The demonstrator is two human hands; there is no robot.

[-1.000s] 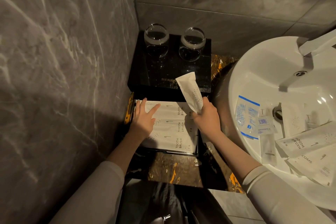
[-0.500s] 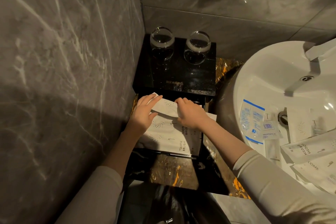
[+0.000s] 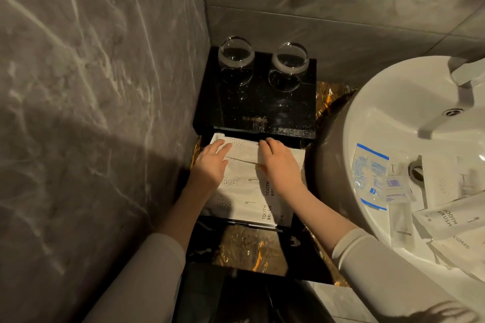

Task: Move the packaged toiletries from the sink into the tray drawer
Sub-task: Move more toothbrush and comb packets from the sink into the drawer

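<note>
The black tray drawer [image 3: 245,223] stands pulled out under a black box. Several white packets marked TOOTH BRUSH [image 3: 252,211] lie flat in it. A further white packet [image 3: 242,149] lies across the drawer's far end. My left hand [image 3: 210,166] rests flat on its left part, fingers apart. On its right part my right hand [image 3: 279,165] presses down, fingers stretched to the far edge. The white sink [image 3: 393,86] at the right holds a blue-edged packet [image 3: 370,176], a toothbrush packet [image 3: 451,217], a comb packet [image 3: 462,246] and small sachets.
Two glasses [image 3: 236,60] [image 3: 288,65] stand on the black box [image 3: 262,107] above the drawer. A grey marble wall [image 3: 105,113] runs close along the left. The tap [image 3: 467,71] reaches over the sink. A black, gold-veined counter [image 3: 249,252] lies in front of the drawer.
My right hand has brought the white packet down from the air into the drawer's far end. Both hands now lie on it. The view has shifted slightly.
</note>
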